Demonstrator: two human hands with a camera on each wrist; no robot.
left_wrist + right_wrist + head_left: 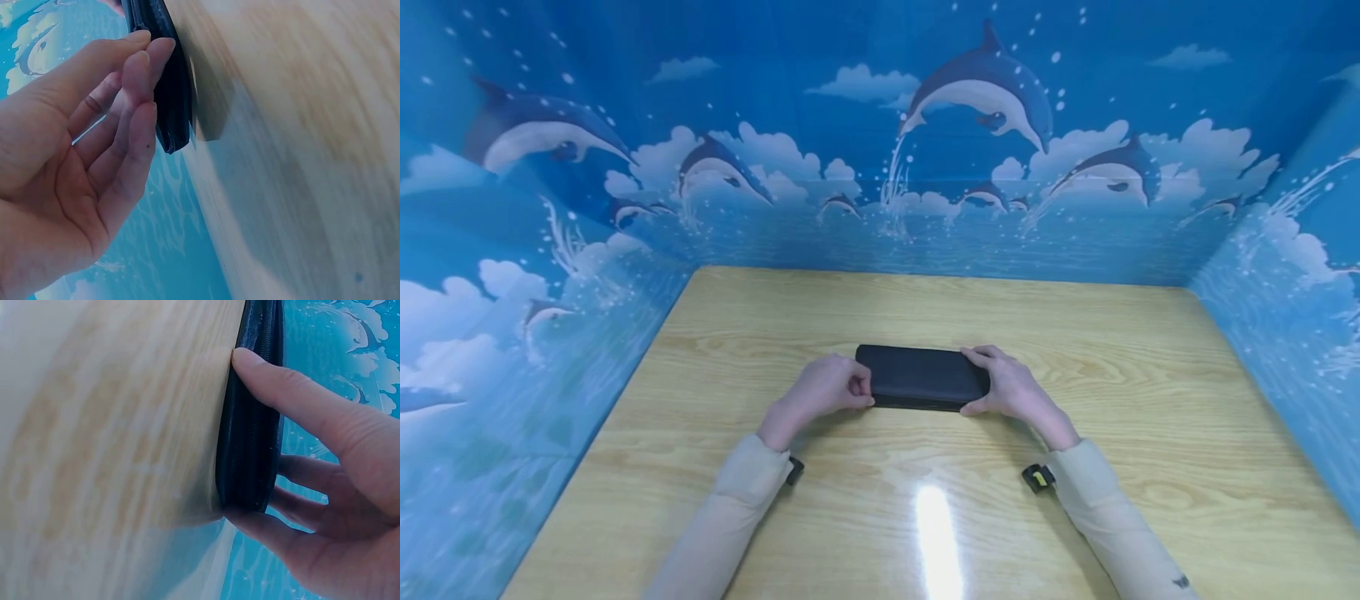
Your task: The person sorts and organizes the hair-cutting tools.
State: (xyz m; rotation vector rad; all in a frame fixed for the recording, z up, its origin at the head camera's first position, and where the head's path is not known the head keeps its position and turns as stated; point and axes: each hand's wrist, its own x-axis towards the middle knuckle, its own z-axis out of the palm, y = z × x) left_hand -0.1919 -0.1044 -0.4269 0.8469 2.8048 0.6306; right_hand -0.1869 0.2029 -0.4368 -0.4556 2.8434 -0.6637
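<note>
A flat, oblong black zippered case lies on the wooden table, its long side running left to right. At its front left corner, my left hand pinches at the zipper, thumb and fingertips drawn together. The left wrist view shows the zipper along the case's side, right by the thumb tip; the pull itself is mostly hidden by the fingers. My right hand grips the case's right end, thumb on the front side and fingers round the end and back. In the right wrist view, the thumb presses across the zipper side.
Pale wood-grain table surrounds the case. Blue dolphin-print sheets stand along the back and both sides. Small black wrist devices sit at the cuffs of the light sleeves. A bright light reflection shows on the table's near part.
</note>
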